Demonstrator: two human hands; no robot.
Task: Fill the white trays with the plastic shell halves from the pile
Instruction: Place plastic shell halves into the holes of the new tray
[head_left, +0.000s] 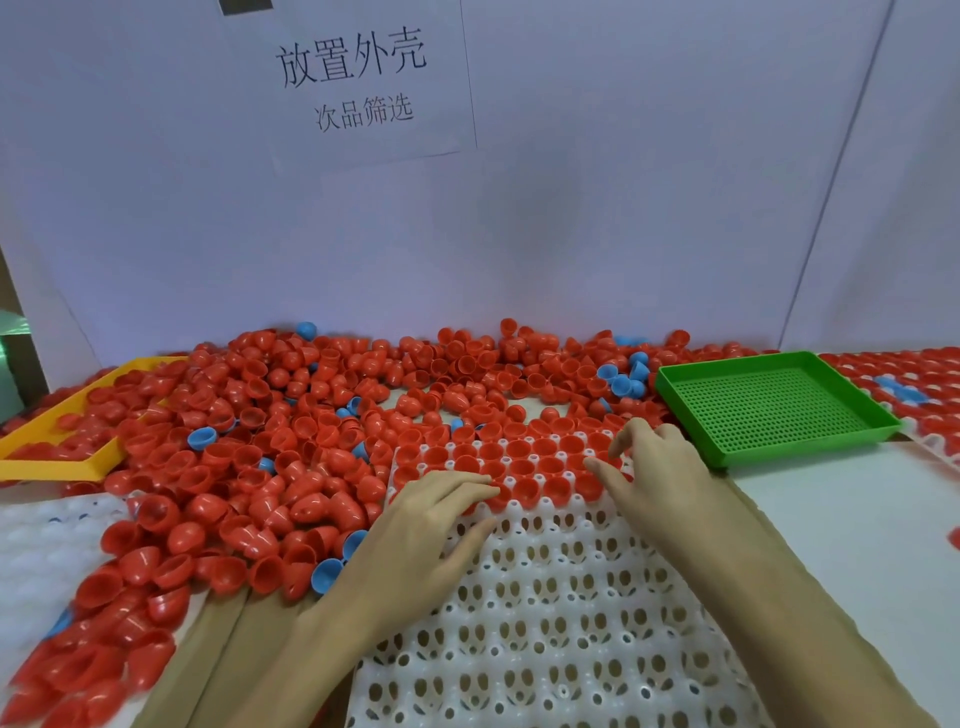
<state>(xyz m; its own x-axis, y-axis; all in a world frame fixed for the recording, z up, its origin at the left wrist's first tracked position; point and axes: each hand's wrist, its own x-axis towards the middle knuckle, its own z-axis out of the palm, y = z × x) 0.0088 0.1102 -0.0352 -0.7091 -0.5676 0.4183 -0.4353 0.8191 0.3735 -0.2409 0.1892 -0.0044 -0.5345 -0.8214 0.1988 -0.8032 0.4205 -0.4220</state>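
step: seating red shells (524, 465) in tray (561, 597) centre | left hand (431, 525) flat, holds nothing | right hand (649, 467) spread, probably empty | tip: press cup-up, row by row

The pile (311, 441) lies behind and left of the tray (561, 623), basket (774, 405) right.

- Illumination: bright, even, cool-toned; source not in view.
- Shadows: faint and soft on the white backboard (571, 234) behind the pile; darker patch at its centre.
- Glare: small highlights on the red shell halves (249, 467); white tray (561, 597) near washed out.
- Focus: overall soft; printed sign (358, 78) legible but slightly fuzzy.
- Blur: strongest at lower-left shells and frame corners.
- Distortion: wide-angle bending of backboard seams and green tray (779, 410) edges.
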